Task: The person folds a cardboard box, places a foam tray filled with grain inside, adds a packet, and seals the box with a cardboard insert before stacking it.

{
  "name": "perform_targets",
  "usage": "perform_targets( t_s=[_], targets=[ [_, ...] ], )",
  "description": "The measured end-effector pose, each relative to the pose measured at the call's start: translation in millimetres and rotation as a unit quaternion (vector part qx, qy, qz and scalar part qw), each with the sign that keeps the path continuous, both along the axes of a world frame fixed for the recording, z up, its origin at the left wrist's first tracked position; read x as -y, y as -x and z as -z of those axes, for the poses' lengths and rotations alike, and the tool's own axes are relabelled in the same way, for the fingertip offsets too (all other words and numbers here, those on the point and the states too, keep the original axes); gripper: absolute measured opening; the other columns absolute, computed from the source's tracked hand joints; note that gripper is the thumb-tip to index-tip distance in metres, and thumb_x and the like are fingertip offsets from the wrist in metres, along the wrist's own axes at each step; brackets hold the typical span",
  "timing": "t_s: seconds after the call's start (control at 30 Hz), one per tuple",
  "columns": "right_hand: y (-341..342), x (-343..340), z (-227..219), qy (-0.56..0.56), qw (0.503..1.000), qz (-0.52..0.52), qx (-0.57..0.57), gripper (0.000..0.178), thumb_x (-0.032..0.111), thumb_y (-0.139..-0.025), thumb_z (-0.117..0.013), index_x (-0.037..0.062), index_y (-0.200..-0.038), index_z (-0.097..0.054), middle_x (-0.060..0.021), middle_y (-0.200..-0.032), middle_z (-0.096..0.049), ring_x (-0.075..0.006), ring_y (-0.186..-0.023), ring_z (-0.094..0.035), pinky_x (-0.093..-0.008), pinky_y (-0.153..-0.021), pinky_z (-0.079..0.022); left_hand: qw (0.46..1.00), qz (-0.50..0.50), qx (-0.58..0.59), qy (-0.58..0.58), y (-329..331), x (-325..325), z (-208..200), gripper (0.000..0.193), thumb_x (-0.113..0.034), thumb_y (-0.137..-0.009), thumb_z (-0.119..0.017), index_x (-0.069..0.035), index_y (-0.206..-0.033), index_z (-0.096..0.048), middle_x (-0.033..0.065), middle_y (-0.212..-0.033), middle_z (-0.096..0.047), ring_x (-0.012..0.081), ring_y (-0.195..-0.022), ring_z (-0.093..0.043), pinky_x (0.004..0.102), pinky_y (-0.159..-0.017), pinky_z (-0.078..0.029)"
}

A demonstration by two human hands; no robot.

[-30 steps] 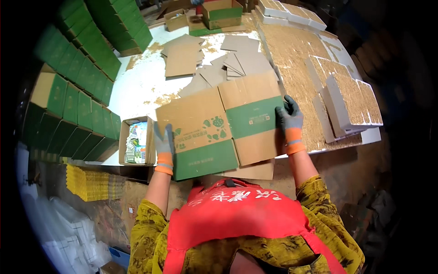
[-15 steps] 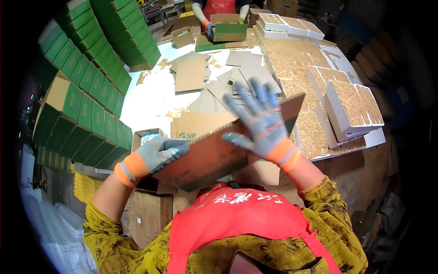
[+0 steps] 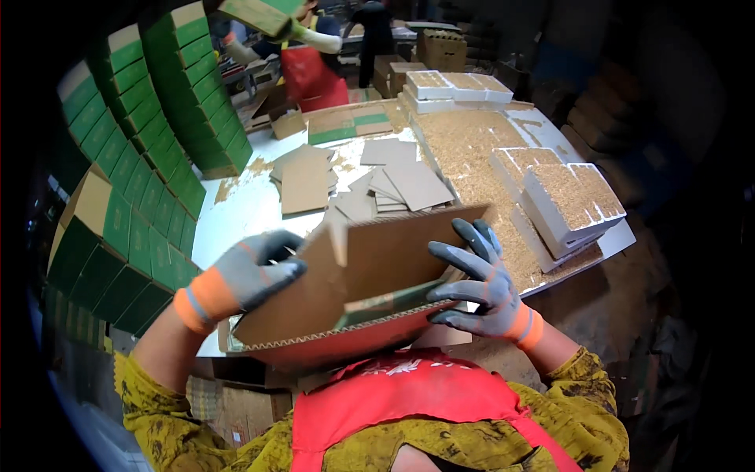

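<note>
Head view: likely opening out the carton (image 3: 393, 256), which is standing part-folded just ahead of the red apron (image 3: 409, 393), left hand (image 3: 248, 271) curving at its left panel (can't tell if it's pinching), right hand (image 3: 484, 283) spreading its fingers at the right end. Next move is probably calling for even pressure to square the walls. Corrugated edge is showing wavy, flat grey-brown sheets (image 3: 308, 185) are lying beyond, white blocks (image 3: 578, 197) with grainy brown tops are sitting right.

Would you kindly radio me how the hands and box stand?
Left hand, right hand at opposite ends of the box. Top open. Cardboard sheets just beyond.
</note>
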State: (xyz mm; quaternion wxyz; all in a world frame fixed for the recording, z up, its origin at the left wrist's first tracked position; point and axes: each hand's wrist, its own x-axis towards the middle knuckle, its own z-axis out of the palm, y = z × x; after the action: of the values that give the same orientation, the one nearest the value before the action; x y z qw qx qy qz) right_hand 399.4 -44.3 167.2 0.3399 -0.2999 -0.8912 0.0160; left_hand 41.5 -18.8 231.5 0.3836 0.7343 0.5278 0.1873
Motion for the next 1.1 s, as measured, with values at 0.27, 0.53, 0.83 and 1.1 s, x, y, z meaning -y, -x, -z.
perform_targets(
  t_s=[0.27, 0.53, 0.83, 1.1],
  targets=[
    [2, 9, 1, 0.168, 0.972, -0.161, 0.013, 0.017, 0.015, -0.073, -0.076, 0.0091, -0.083, -0.064, -0.0151, -0.134, -0.054, -0.0456, -0.130, -0.042, -0.0505, -0.106, -0.039, 0.949, -0.193, 0.017, -0.247, 13, -44, 97, 0.048, -0.020, -0.074, -0.070, 0.000, -0.109, -0.045, 0.0171, -0.086, -0.059, 0.0286, -0.077, -0.061, 0.0387, -0.075, -0.052],
    [-30, -49, 80, 0.534, 0.820, 0.004, -0.205, 0.057, 0.032, -0.091, -0.066, 0.0068, -0.138, -0.048, -0.0131, -0.131, -0.059, -0.0207, -0.120, -0.056, -0.0354, -0.105, -0.041, 0.938, 0.109, 0.170, 0.283, -29, -109, 90, 0.090, -0.075, -0.091, -0.030, -0.002, -0.141, -0.045, 0.0107, -0.130, -0.061, 0.0229, -0.121, -0.055, 0.0394, -0.107, -0.040],
    [-11, -104, 11, -0.073, 0.970, 0.229, -0.044, 0.081, 0.037, -0.073, -0.077, 0.0073, -0.140, -0.044, -0.0197, -0.145, -0.041, -0.0403, -0.134, -0.036, -0.0508, -0.115, -0.021, 0.942, -0.104, -0.171, -0.268, -105, -65, 142, 0.073, -0.040, -0.086, -0.065, -0.002, -0.143, -0.040, 0.0183, -0.138, -0.048, 0.0336, -0.129, -0.044, 0.0467, -0.112, -0.028],
    [-17, -56, 81, 0.376, 0.880, 0.024, -0.289, 0.046, 0.018, -0.095, -0.060, 0.0025, -0.138, -0.050, -0.0161, -0.122, -0.063, -0.0186, -0.107, -0.062, -0.0306, -0.096, -0.047, 0.966, -0.185, -0.161, -0.085, -71, -92, 141, 0.076, -0.046, -0.092, -0.058, 0.000, -0.146, -0.032, 0.0269, -0.127, -0.058, 0.0447, -0.111, -0.057, 0.0465, -0.095, -0.046]
  ],
)
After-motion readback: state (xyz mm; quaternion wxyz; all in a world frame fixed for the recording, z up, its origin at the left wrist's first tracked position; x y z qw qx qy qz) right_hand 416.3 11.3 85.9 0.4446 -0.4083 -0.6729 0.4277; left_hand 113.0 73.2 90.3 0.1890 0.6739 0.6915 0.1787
